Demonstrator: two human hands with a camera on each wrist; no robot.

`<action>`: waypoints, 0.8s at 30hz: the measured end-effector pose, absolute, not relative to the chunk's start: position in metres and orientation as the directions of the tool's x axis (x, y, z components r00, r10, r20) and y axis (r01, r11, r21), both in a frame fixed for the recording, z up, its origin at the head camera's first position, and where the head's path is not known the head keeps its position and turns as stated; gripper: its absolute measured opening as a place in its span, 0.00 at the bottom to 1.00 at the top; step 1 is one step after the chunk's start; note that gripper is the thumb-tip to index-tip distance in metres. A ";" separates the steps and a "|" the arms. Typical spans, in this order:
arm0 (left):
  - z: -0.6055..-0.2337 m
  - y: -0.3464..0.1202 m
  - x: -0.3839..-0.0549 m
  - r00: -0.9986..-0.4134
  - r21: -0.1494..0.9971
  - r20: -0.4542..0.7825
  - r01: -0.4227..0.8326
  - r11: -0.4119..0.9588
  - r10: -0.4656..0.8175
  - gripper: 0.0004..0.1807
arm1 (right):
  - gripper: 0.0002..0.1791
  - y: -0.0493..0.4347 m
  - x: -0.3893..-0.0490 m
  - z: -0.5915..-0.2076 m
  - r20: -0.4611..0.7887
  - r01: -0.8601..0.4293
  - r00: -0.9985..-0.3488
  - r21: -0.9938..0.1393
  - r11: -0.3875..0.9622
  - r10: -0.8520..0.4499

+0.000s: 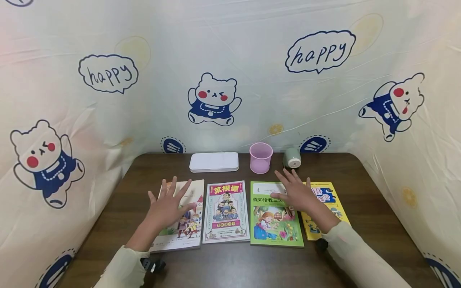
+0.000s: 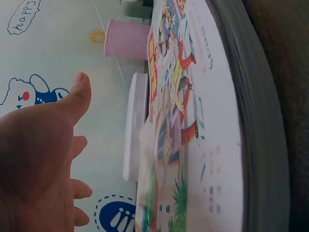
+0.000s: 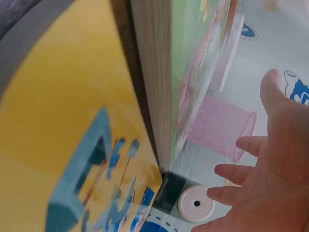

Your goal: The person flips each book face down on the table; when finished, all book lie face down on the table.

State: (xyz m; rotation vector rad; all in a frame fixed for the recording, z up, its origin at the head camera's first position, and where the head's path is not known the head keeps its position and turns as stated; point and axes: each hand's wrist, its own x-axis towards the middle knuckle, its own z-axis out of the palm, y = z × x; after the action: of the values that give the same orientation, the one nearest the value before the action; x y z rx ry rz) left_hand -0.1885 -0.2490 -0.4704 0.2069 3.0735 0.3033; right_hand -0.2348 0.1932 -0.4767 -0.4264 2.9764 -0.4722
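My left hand is spread over the white-covered book at the left of a row; the left wrist view shows its palm raised above the cover. My right hand, fingers spread, is over the green book and overlaps the edge of the yellow book in the head view. Neither hand holds anything. Between the hands lies a thinner pink-bordered book. In the right wrist view the green book's thick page edge stands beside the yellow cover.
Along the back of the brown table are a white flat case, a pink mesh cup and a small grey-green object with a round pale end. A printed curtain hangs behind and at both sides.
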 end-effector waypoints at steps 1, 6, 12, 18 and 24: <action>-0.471 -0.250 -0.187 -0.990 0.204 -0.043 0.120 0.971 0.132 0.48 | 0.49 0.192 -0.235 -0.477 -0.052 -0.260 -0.955 -0.318 0.912 -0.291; -0.477 -0.259 -0.179 -0.990 0.215 -0.053 0.115 0.970 0.129 0.50 | 0.50 0.182 -0.236 -0.478 -0.061 -0.268 -0.951 -0.328 0.906 -0.303; -0.484 -0.268 -0.168 -0.990 0.220 -0.049 0.115 0.969 0.129 0.49 | 0.51 0.169 -0.240 -0.478 -0.062 -0.292 -0.941 -0.345 0.892 -0.332; -0.491 -0.273 -0.156 -0.992 0.218 -0.060 0.096 0.971 0.112 0.50 | 0.51 0.157 -0.242 -0.476 -0.059 -0.319 -0.931 -0.350 0.881 -0.360; -0.496 -0.284 -0.143 -0.989 0.246 -0.108 0.074 0.966 0.103 0.51 | 0.51 0.145 -0.244 -0.476 -0.072 -0.332 -0.923 -0.351 0.876 -0.379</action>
State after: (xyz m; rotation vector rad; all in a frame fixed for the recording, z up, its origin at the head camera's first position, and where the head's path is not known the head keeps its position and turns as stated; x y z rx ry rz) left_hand -0.1429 -0.2841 -0.4957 0.1359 2.9960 0.3687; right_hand -0.2437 0.1450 -0.4756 -0.5542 2.9074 -0.5064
